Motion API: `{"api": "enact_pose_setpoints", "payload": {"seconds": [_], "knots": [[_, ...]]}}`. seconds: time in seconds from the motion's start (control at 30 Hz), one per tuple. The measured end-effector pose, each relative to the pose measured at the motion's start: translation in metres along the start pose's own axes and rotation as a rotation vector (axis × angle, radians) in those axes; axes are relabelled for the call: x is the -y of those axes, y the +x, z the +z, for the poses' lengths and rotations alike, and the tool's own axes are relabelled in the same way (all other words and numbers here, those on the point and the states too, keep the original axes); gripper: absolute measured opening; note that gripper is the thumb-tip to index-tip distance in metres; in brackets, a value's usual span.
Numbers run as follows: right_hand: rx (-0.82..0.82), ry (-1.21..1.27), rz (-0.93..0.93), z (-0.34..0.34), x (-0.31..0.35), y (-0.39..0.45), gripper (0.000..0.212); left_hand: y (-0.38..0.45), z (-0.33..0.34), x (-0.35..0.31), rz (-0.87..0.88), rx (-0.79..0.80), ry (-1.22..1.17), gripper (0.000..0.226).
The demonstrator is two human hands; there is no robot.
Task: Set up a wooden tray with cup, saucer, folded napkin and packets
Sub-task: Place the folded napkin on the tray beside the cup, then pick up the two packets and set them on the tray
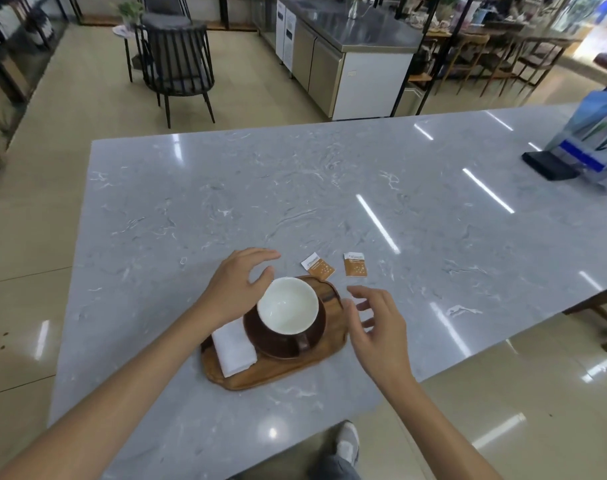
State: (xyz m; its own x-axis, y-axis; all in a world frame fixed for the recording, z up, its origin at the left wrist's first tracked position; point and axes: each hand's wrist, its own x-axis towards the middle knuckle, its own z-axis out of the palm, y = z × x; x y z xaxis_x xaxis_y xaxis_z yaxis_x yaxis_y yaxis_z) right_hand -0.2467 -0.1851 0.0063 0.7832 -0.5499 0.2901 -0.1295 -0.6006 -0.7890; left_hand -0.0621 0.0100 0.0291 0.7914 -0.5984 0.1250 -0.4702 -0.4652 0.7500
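Observation:
An oval wooden tray (260,374) lies on the marble table. On it stands a brown saucer (317,332) carrying a brown cup (288,306) with a white inside, its handle pointing toward me. A folded white napkin (234,348) lies on the tray left of the saucer. Two brown-and-white packets lie on the table beyond the tray, one (317,267) touching the tray's far rim, the other (355,265) to its right. My left hand (238,285) hovers just left of the cup, fingers loosely spread, holding nothing. My right hand (378,327) hovers right of the tray, fingers relaxed and empty.
The grey marble table (295,195) stretches far and right. A blue-and-clear brochure holder (593,143) with a black base stands at its right end. Beyond the table are a dark chair (177,64) and a steel counter (347,53). The table's near edge runs just below the tray.

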Motion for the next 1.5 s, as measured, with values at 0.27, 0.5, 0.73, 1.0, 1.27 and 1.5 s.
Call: {"api": "enact_pose_setpoints", "payload": {"seconds": [0.27, 0.5, 0.73, 1.0, 1.27, 1.5], "knots": [[0.23, -0.107, 0.205, -0.026, -0.091, 0.098, 0.035, 0.084, 0.061, -0.04, -0.279, 0.106, 0.013, 0.037], [0.453, -0.192, 0.251, -0.013, -0.128, 0.168, 0.062, 0.136, 0.113, -0.056, -0.497, 0.224, -0.012, 0.037], [0.628, -0.219, 0.21, 0.006, -0.14, 0.198, 0.065, 0.152, 0.155, -0.054, -0.676, 0.193, -0.06, 0.047], [0.739, 0.069, 0.224, 0.002, -0.15, 0.212, 0.029, 0.15, 0.176, -0.063, -0.679, 0.091, -0.042, 0.042], [0.736, 0.42, 0.322, -0.022, -0.153, 0.209, 0.015, 0.137, 0.187, -0.079, -0.682, 0.075, -0.314, 0.02], [0.664, 0.573, 0.38, -0.045, -0.137, 0.22, 0.017, 0.127, 0.185, -0.104, -0.738, -0.198, -0.857, 0.026]]}}
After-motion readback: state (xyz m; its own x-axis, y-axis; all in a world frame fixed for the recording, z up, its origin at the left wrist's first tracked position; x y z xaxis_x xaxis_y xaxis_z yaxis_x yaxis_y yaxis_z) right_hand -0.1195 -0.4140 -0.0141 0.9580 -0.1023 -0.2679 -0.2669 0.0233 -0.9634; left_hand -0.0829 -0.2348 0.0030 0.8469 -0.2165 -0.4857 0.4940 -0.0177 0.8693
